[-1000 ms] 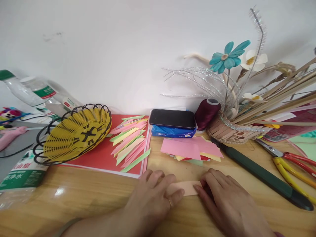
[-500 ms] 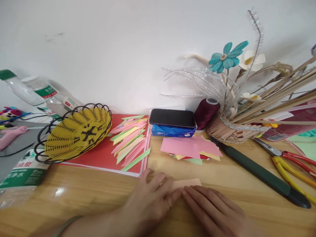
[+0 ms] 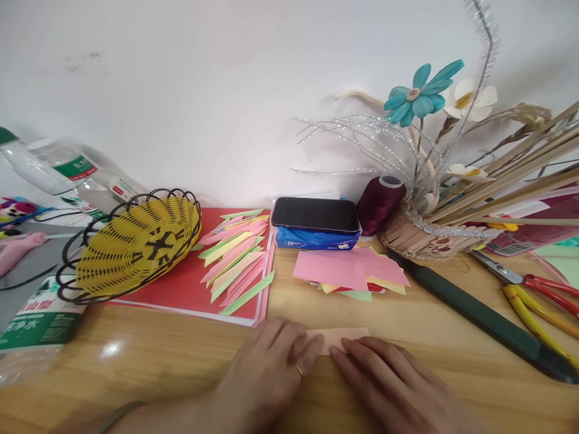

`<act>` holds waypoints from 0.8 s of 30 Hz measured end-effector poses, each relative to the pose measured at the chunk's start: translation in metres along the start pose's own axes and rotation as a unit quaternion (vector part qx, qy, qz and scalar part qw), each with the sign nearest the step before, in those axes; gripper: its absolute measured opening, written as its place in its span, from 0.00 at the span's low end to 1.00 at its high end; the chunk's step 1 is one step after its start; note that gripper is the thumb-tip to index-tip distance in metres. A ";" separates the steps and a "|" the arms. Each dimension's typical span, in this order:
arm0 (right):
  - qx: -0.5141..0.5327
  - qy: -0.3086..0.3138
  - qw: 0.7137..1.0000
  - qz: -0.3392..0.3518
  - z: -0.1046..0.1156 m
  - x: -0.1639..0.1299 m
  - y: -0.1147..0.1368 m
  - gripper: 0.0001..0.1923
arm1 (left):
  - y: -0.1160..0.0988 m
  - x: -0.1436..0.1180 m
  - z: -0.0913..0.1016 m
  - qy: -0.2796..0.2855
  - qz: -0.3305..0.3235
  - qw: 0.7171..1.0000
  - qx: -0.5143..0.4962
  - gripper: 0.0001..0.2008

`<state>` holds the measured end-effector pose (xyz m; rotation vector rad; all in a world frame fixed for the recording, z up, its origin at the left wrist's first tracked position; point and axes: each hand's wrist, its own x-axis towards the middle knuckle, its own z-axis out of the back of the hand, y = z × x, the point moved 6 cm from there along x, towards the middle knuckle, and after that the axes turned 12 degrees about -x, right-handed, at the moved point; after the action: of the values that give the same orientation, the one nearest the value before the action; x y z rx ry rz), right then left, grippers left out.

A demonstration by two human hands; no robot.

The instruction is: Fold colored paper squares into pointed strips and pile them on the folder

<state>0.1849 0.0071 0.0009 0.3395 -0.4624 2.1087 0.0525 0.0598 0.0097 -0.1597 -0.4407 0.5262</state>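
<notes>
A narrow strip of peach-coloured paper (image 3: 344,337) lies on the wooden table in front of me. My left hand (image 3: 271,358) bends over its left end, thumb and fingers pressed on it, covering that end. A ring sits on one finger. On the lower right edge of the strip, the fingertips of my right hand (image 3: 389,377) are closed on the paper. A short stretch of the strip shows between the two hands. Beyond it lies a pile of pink, yellow and green paper slips (image 3: 332,269). Several folded paper strips (image 3: 237,256) rest on a red sheet (image 3: 181,294).
A yellow wicker basket (image 3: 131,247) leans at the left near plastic bottles (image 3: 40,313). A phone (image 3: 315,214) tops a blue packet (image 3: 316,239). Right of it are a maroon thread spool (image 3: 380,205), a flower basket (image 3: 438,238), a dark green tool (image 3: 479,313) and scissors (image 3: 538,307).
My left hand has slid slightly left along the strip, its fingers drawn in closer, baring more paper. My right hand stays nearly in place. The view has shifted slightly.
</notes>
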 end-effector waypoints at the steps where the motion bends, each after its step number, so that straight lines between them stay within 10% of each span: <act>1: -0.004 0.003 1.000 0.011 0.003 0.003 0.000 0.26 | 0.003 0.000 0.000 -0.002 0.010 1.000 -0.008 0.14; 10: -0.021 0.043 0.997 0.055 0.010 0.008 -0.009 0.22 | 0.005 0.000 0.011 -0.039 0.038 0.997 -0.046 0.13; 18: 0.066 0.033 0.997 -0.033 0.000 0.008 -0.011 0.19 | 0.029 0.006 -0.003 0.088 0.224 0.957 -0.160 0.10; 24: 0.119 -0.002 0.988 -0.098 0.016 0.025 -0.025 0.09 | 0.026 0.008 -0.002 0.047 0.260 0.913 -0.311 0.04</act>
<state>0.1940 0.0308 0.0304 0.5072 -0.1703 1.9719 0.0475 0.0859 0.0042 -0.9342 -0.4596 0.8839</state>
